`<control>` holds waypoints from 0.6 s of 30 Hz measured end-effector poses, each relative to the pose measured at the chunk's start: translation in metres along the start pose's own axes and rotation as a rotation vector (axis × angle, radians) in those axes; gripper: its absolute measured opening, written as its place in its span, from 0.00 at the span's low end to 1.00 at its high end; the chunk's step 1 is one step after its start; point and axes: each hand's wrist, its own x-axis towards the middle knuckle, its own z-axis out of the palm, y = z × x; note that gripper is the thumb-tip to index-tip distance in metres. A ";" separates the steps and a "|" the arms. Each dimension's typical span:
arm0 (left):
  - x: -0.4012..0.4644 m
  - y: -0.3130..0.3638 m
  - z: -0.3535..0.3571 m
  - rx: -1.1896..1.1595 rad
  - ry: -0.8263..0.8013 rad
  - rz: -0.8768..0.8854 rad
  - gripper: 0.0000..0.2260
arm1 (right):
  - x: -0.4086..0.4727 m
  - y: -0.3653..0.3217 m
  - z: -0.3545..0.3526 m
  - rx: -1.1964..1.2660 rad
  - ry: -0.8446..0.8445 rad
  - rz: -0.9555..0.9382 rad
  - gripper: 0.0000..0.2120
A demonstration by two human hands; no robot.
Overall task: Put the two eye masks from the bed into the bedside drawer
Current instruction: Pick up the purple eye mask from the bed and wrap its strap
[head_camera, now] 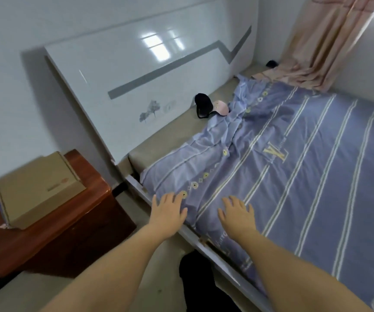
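Both hands, left hand (168, 210) and right hand (236, 212), flat, spread, empty on the striped sheet (305, 176). Black eye mask (203, 102) and pink eye mask (221, 107) look soft, light; pinch fabric or strap.

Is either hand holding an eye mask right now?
No, the left hand and right hand lie open on the striped sheet, while the black eye mask and pink eye mask sit near the headboard.
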 end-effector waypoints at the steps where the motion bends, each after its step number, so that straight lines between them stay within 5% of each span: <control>1: 0.024 -0.004 -0.002 0.006 -0.010 -0.005 0.21 | 0.023 -0.002 -0.004 0.008 0.000 -0.006 0.22; 18: 0.399 -0.051 -0.006 -0.145 -0.314 0.018 0.24 | 0.400 0.009 -0.050 0.075 -0.113 0.071 0.21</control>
